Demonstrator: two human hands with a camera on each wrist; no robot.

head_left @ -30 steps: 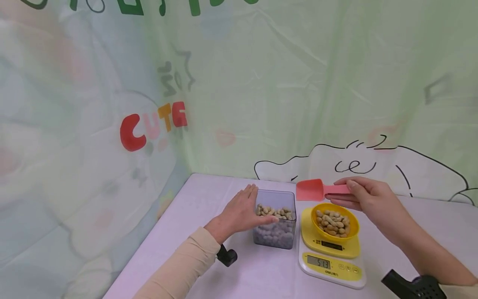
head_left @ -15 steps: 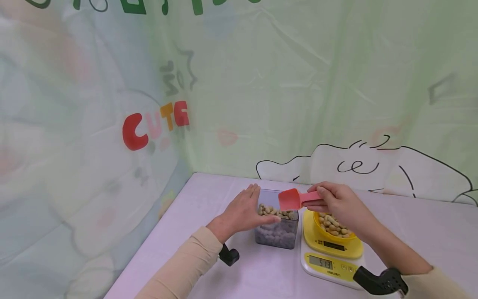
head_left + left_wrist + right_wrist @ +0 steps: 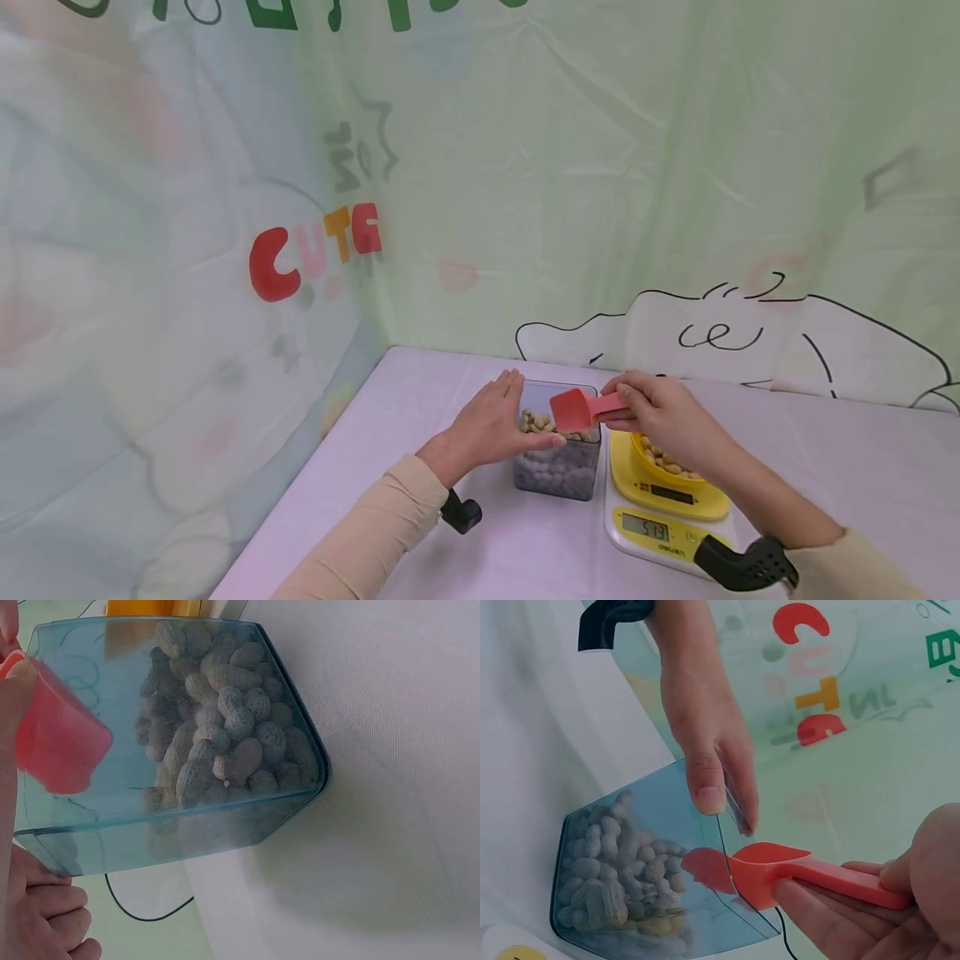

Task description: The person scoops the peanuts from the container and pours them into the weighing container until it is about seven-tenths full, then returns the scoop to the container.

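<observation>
A clear bluish plastic box [image 3: 557,467] holds unshelled peanuts [image 3: 232,712]. My left hand [image 3: 483,425] rests against its left and near sides at the rim, fingers and thumb fairly straight. With my right hand [image 3: 660,417] I pinch the handle of a red scoop [image 3: 573,409]. The scoop's bowl is at the mouth of the box, above the peanuts; in the right wrist view, part of it shows through the clear wall. Beside the box, a yellow bowl [image 3: 636,457] of peanuts sits on a kitchen scale [image 3: 667,512], partly hidden by my right hand.
The box and scale stand side by side on a white-covered table [image 3: 420,392]. The scale display [image 3: 645,527] appears to read 513, perhaps with a decimal point. A printed curtain [image 3: 480,192] hangs behind and to the left.
My right hand has carried the scoop leftward and down, from above the yellow bowl to the mouth of the box. My left hand has stayed at the box; the display looks the same.
</observation>
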